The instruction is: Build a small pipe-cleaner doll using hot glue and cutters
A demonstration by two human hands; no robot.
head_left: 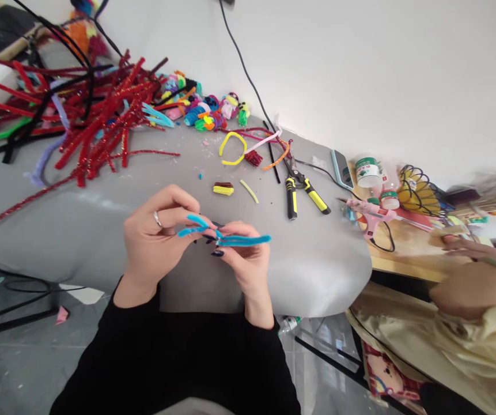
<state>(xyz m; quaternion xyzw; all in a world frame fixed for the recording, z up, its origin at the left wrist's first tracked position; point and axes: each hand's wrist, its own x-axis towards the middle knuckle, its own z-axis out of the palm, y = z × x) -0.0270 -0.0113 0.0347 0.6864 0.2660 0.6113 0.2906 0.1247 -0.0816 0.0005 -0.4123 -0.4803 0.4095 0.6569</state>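
Note:
Blue pipe cleaners (245, 240), bent into a piece with short ends at the left and a longer folded length at the right, are held between both hands above the table's front part. My left hand (156, 230), a ring on one finger, pinches the piece near its middle. Thumb and fingers of my right hand (248, 259) close on the longer part beside it. The fingertips nearly meet and partly hide the join. Just beyond the hands lie a small yellow and dark red pipe-cleaner roll (223, 189) and a short pale yellow piece (249, 191).
A heap of red pipe cleaners (101, 121) covers the back left. Small colourful figures (207, 109) line the wall. Yellow-handled pliers (299, 187), a phone (341, 169) and a pink glue gun (371, 215) lie to the right. Another person's arm (476, 282) reaches in at far right.

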